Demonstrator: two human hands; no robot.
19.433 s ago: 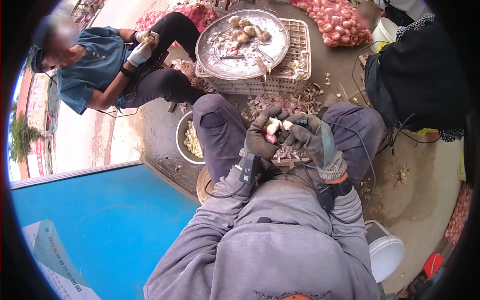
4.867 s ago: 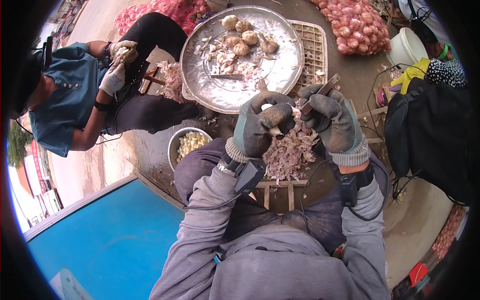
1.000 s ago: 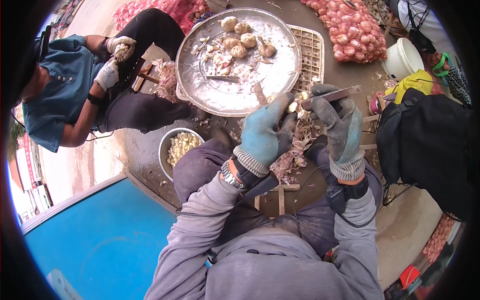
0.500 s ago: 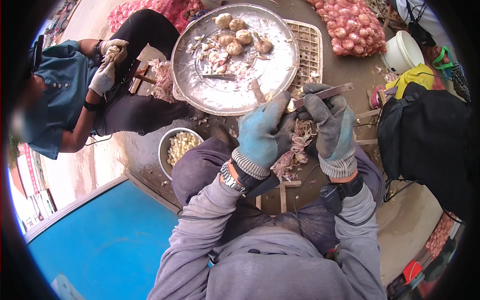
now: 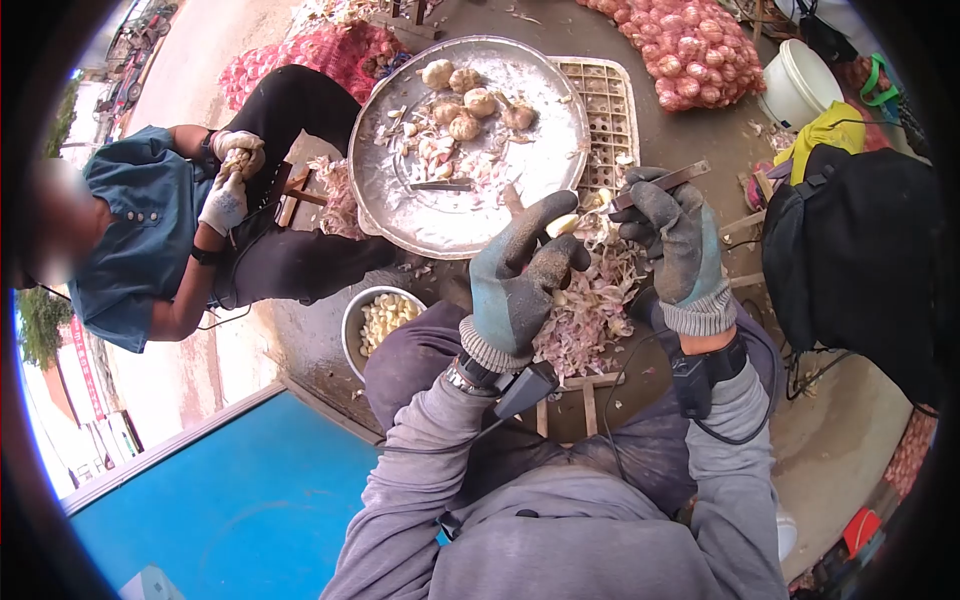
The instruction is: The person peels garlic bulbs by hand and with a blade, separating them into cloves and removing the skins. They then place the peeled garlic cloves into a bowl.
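My left hand (image 5: 518, 285), in a blue-grey work glove, pinches a pale garlic clove (image 5: 562, 225) between thumb and forefinger. My right hand (image 5: 678, 240), gloved alike, is closed around a small knife (image 5: 686, 174), its flat blade pointing up and right. A gap separates the two hands. Beneath them lies a heap of garlic skins (image 5: 590, 315). Beyond my left hand is a round metal tray (image 5: 375, 190) bearing several garlic bulbs (image 5: 464, 126), loose cloves and another knife (image 5: 441, 185). Left of my knee, a metal bowl (image 5: 349, 335) holds peeled cloves (image 5: 388, 320).
At left a co-worker (image 5: 150, 225) in white gloves handles garlic. Under the tray is a plastic crate (image 5: 612, 110). Mesh sacks of garlic (image 5: 690, 55), a white bucket (image 5: 802, 85) and a black bag (image 5: 850, 260) stand around. A blue panel (image 5: 230, 490) lies at lower left.
My hands have moved apart; the left one has turned and dropped slightly, showing the clove in its fingertips. The knife has come away from the left hand. The view has shifted a little.
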